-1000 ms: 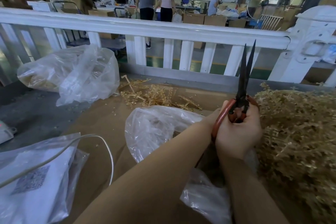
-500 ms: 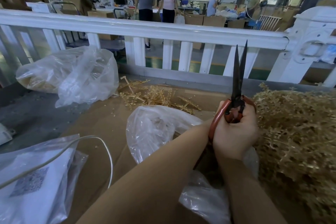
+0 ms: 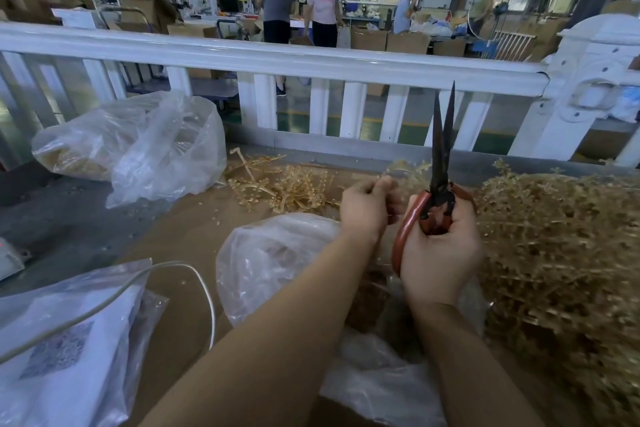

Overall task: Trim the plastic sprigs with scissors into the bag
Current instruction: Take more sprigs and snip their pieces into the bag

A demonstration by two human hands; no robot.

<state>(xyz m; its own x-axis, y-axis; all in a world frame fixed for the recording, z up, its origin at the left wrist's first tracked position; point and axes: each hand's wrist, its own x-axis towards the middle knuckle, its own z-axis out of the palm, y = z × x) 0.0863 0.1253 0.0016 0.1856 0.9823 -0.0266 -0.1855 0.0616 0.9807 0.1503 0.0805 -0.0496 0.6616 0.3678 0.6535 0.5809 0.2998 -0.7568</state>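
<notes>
Your right hand (image 3: 438, 253) grips the red-handled scissors (image 3: 439, 184), blades slightly parted and pointing up, clear of your left hand (image 3: 367, 208), whose grip seems to pinch a thin gold sprig (image 3: 405, 170). Both work above the open clear bag (image 3: 273, 260) on the desk (image 3: 180, 229), so trimmings should drop in; the untrimmed sprig heap (image 3: 561, 246) lies just right.

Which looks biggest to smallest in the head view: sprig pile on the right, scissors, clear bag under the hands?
1. sprig pile, which runs off the frame's right edge.
2. clear bag, partly hidden by the arms, so its lead over the scissors is an estimate.
3. scissors, blades up.
</notes>
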